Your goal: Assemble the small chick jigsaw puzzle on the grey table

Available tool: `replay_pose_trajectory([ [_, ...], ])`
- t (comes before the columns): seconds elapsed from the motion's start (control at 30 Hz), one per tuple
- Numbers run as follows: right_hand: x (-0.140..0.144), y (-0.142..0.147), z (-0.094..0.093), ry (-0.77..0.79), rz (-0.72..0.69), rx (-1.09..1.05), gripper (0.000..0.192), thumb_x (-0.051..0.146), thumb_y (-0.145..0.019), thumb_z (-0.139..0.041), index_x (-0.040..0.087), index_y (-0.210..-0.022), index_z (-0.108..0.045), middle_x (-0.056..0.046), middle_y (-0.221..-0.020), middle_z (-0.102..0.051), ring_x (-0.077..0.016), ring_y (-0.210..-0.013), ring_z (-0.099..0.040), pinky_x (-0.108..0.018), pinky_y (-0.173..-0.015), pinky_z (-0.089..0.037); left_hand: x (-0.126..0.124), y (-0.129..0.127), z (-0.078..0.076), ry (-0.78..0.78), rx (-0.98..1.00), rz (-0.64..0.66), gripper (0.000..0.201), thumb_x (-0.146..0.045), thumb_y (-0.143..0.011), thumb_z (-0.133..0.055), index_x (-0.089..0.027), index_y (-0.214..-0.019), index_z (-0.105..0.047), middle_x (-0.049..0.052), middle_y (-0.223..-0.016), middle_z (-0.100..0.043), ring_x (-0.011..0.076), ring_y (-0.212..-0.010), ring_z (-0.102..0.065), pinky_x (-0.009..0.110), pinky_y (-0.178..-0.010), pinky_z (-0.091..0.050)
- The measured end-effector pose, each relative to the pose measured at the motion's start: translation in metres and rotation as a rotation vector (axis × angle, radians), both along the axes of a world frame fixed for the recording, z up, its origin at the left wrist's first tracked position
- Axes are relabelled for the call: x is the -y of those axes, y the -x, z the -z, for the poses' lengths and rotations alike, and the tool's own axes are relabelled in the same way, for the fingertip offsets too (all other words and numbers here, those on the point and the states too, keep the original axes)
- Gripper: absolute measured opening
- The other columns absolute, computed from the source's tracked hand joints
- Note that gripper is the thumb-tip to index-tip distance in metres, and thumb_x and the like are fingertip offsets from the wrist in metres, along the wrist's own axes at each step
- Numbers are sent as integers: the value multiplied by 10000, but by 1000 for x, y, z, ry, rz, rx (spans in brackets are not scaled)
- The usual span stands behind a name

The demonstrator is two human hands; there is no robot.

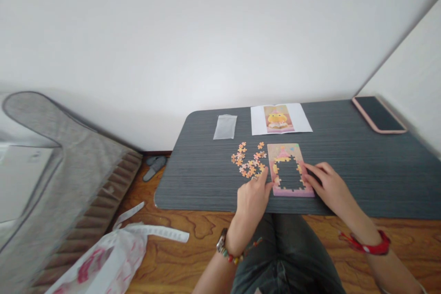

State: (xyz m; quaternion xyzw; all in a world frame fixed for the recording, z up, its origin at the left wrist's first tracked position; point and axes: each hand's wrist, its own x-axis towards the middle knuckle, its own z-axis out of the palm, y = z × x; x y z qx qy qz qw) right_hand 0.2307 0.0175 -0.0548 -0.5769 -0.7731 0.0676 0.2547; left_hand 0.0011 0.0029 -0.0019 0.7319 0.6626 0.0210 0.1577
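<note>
A partly assembled jigsaw puzzle [294, 193] lies flat on the dark table, its pink and yellow border joined around a gap in the middle. My left hand [253, 195] rests at its left side, thumb at the edge and index finger stretched out near the loose puzzle pieces [253, 164]. On the opposite side, the fingertips and thumb of my right hand [327, 183] touch the right edge of the puzzle. Both hands have their fingers apart, and no separate piece shows in either. Behind the puzzle lies a paper sheet [303, 119] with a printed picture of a yellow figure.
A clear plastic bag [225, 127] lies on the table [200, 179] behind the loose pieces. At the far right is a phone [381, 114] in a pink case. Grey slippers [155, 167] and a white plastic bag [113, 257] are left of the table.
</note>
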Motion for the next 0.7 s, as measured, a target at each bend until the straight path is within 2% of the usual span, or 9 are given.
replay_pose_trajectory([
  [0.13,15,17,-12,-86,1,-61,308,332,-901,-420,159,-1072,-608,-85,-894,-564,-198,-808,-568,-330,-723,-456,5,31,0,-46,16,-127,387,-367,-902,-438,-295,-1281,-467,39,-902,-696,182,-801,-661,241,-652,-462],
  [0.23,27,42,-18,-97,-84,-53,254,279,-895,-435,163,-1006,-632,-87,-899,-572,-196,-819,-559,-332,-739,-445,5,54,1,-57,4,-245,356,-359,-899,-443,-261,-1230,-527,40,-828,-689,181,-784,-653,240,-645,-446],
  [0.33,29,70,-21,-62,-166,-22,218,226,-889,-446,177,-960,-647,-66,-851,-575,-181,-793,-552,-333,-749,-428,3,67,4,-55,9,-304,331,-332,-895,-450,-241,-1195,-559,34,-776,-677,177,-751,-642,240,-629,-428],
  [0.5,14,102,-26,-41,-114,95,175,197,-854,-492,172,-911,-655,-76,-858,-584,-198,-778,-542,-337,-685,-390,3,63,6,-40,41,-289,314,-316,-890,-458,-243,-1172,-574,25,-740,-665,168,-737,-631,232,-617,-407],
  [0.7,-3,117,-27,9,-143,149,126,176,-842,-507,180,-868,-630,-78,-879,-569,-203,-827,-528,-324,-703,-354,6,52,5,-11,101,-246,294,-295,-891,-458,-258,-1154,-584,9,-717,-661,150,-716,-627,220,-618,-398],
])
